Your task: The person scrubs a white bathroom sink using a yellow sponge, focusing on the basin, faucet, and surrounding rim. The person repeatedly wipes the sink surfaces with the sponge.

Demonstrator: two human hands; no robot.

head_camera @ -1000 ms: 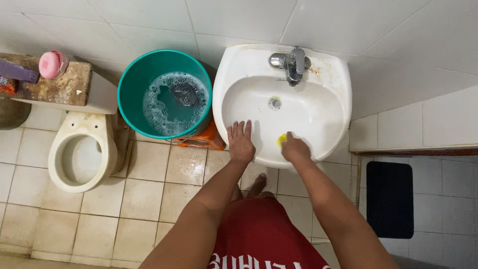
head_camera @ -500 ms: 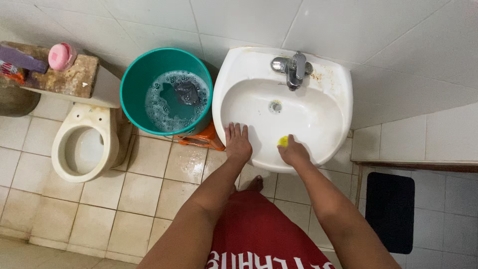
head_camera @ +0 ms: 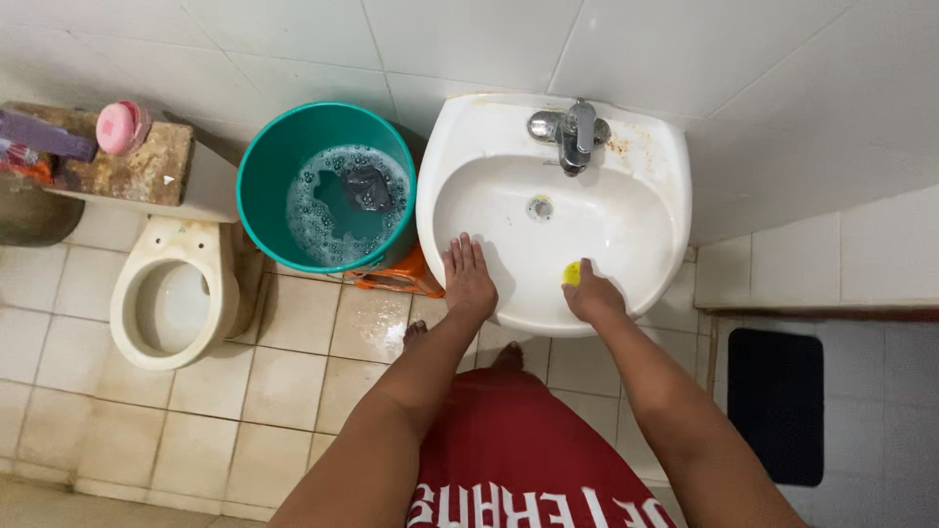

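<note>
Head view, looking straight down. Left hand (head_camera: 469,281) lies flat on the front left rim of the white sink (head_camera: 646,161), fingers spread and pointing toward the wall, palm pressed down, holding nothing. Right hand (head_camera: 593,296) is inside the basin at the front edge, fingers curled over a yellow sponge (head_camera: 571,274); only a small part of the sponge shows just beyond the fingertips, pressed against the basin's inner wall.

Beyond both hands, at the back of the sink, stands a metal tap (head_camera: 572,128), with the drain (head_camera: 540,207) between the tap and the hands. Brownish stains on the rim beside the tap.

Left of the left hand, just beside the sink, a green bucket (head_camera: 266,166) holds soapy water with a dark cloth (head_camera: 368,187) lying in it. An orange stool (head_camera: 399,275) shows under the bucket, close to the left wrist.

Further left, a toilet (head_camera: 171,298) with its seat up; its tank carries a stained slab with a pink round container (head_camera: 123,126) on it.

Below the hands, the tiled floor (head_camera: 284,381), wet near the stool. A dark mat (head_camera: 776,404) lies well off to the right of the right arm.
</note>
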